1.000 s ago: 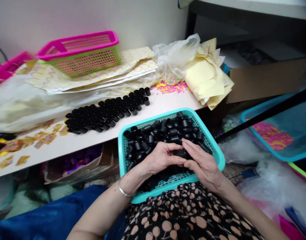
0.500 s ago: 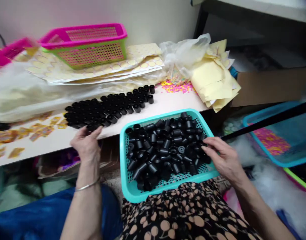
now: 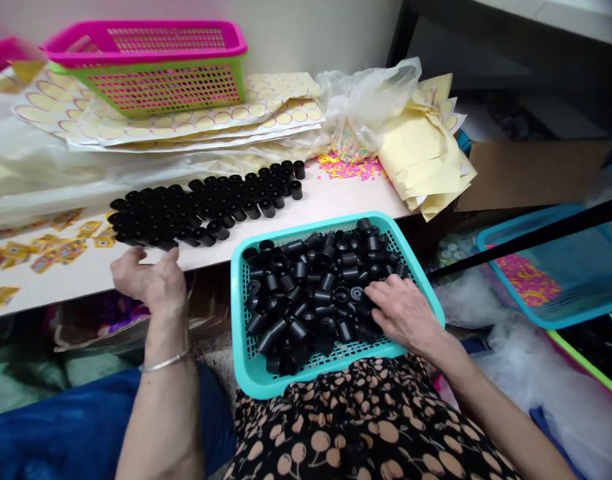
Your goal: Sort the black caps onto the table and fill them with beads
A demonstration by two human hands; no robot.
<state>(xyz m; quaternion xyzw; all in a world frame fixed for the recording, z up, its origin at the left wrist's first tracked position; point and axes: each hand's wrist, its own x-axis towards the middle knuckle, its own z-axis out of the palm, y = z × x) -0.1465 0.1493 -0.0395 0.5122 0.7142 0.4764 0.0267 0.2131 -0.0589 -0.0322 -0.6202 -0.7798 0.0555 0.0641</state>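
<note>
Standing black cylinders [image 3: 206,208] on the counter [image 3: 341,200] could be toppled if their near left edge is nudged by the left hand [image 3: 153,280], whose fingers are half curled there; whether any cylinder is gripped cannot be told. Loose black cylinders [image 3: 323,300] are heaped in the near teal basket [image 3: 239,320], directly under the right hand's [image 3: 403,310] lowered fingers; any grasp is hidden.

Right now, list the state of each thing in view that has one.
Turquoise basket, open, loaded
Loose black parts, jumbled
Grouped black parts, upright, close together
Pink-green basket, upright
Plastic bag, crumpled
Yellow paper, creased
Blue basket, partly filled
Left hand, beside grouped parts
Right hand, on loose parts
</note>
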